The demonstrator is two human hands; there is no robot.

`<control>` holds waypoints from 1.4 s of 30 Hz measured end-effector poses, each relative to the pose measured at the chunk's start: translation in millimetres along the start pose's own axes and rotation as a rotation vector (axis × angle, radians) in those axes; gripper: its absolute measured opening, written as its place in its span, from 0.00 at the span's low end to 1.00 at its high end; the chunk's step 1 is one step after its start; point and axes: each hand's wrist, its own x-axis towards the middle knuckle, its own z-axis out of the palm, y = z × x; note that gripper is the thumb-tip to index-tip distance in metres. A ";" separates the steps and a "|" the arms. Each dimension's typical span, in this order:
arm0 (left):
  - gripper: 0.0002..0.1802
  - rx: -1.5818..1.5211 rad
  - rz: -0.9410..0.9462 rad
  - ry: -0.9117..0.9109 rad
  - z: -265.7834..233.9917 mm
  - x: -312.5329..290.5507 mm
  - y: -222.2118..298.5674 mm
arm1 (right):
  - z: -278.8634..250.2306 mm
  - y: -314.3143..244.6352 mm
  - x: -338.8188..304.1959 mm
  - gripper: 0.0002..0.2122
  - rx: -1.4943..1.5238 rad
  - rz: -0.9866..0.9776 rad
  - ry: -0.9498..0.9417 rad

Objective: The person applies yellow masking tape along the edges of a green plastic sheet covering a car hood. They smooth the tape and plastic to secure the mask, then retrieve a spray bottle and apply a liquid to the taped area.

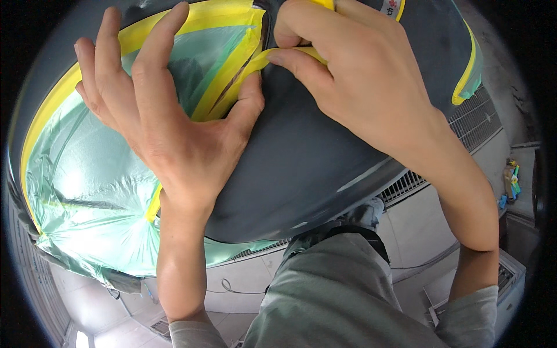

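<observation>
Near twelve o'clock, a strip of yellow tape runs up along the edge of a big, dark grey panel. The panel is round and smooth, and it fills the middle of the view. The person's right hand is at one o'clock. Its thumb and pointing finger pinch the top end of the strip tight between them. The left hand is at ten o'clock, with its fingers spread wide and pointing up. The tip of its thumb is right at the lower edge of the strip, just below the pinch. A thin dark line shows between this strip and the yellow band next to it.

At one o'clock, behind the right hand, part of a roll with a yellow edge peeks out. Most of it is hidden, so it is hard to say if that hand holds it too.

A shiny, wrinkly green sheet covers the nine o'clock side, with yellow tape all around its curved top. At two o'clock there is another bit of green sheet, also with a yellow edge. The person's grey shirt is at six o'clock. A thin cord makes a loop on the pale floor at seven o'clock.
</observation>
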 end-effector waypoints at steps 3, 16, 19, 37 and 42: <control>0.45 0.006 -0.001 0.004 1.5 0.0 1.1 | -0.4 0.4 3.0 0.08 -0.013 -0.034 -0.003; 0.43 -0.039 -0.074 0.083 12.9 -6.4 5.9 | -11.9 -0.6 16.0 0.06 -0.062 -0.014 -0.139; 0.43 -0.026 -0.069 0.076 14.3 -6.6 7.1 | -8.2 1.5 17.0 0.07 -0.066 -0.057 -0.129; 0.40 -0.001 -0.202 0.048 17.0 -8.1 26.9 | -20.7 9.8 29.4 0.05 -0.127 -0.134 -0.258; 0.39 0.028 -0.249 0.055 17.8 -8.3 32.1 | -17.2 19.6 32.0 0.06 -0.073 -0.120 -0.202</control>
